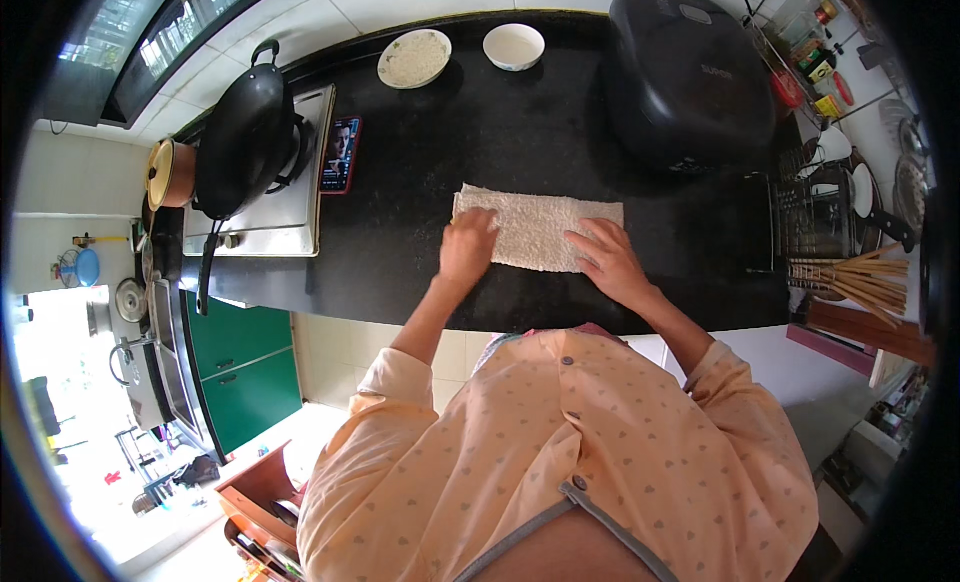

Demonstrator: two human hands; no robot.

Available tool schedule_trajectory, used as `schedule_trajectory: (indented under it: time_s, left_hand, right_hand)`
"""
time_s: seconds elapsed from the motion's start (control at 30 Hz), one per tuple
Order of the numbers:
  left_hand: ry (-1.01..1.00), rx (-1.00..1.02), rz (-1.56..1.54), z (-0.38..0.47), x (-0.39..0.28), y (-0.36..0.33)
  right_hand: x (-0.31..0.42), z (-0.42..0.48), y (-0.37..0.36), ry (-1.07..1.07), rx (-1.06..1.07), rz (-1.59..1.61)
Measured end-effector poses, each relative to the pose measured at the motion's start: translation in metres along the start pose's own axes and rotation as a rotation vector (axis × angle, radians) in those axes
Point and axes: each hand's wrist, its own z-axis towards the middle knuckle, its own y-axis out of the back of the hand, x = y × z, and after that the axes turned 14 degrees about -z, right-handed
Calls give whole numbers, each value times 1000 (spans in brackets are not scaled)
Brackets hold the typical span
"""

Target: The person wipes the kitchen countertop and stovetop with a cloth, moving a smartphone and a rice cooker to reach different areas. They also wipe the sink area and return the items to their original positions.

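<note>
A folded cream towel [531,225] with a rough, looped texture lies flat on the black countertop [420,274] in front of me. My left hand [469,244] rests on its left end, fingers curled down. Whether they pinch the fabric is hidden by the back of the hand. Over the towel's right part, my right hand [611,263] lies with its fingers spread, touching the cloth and holding nothing.
At the back stand a plate of white grains [415,59] and a white bowl [514,46]. A black Supor appliance [690,79] is at right, beside a wire rack with chopsticks [862,278]. Left are a phone [341,154], a gas stove [300,229] and a tilted wok [244,139].
</note>
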Motion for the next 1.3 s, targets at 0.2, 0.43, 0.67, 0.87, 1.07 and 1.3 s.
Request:
schedule_trajectory:
  time_s: [0.2,0.43,0.67,0.87,1.07,1.3]
  left_hand:
    - [113,42,169,-21,-9,-30]
    - [93,95,128,-18,-2,-22]
    - [6,101,17,-20,6,-30]
    - [10,107,-75,-41,-11,-36]
    - [-62,227,-32,-41,-15,-27]
    - [-115,361,133,-26,-9,-39]
  right_hand:
    - [4,9,-30,-104,85,-259]
    - [-15,-3,-39,-222,26,-103]
    - [-17,8,-38,-280,56,-67]
    - [-6,18,-18,-223,-143,-53]
    - [3,12,-17,-350,-1,-199]
    - [20,32,-52,-461,103,-310]
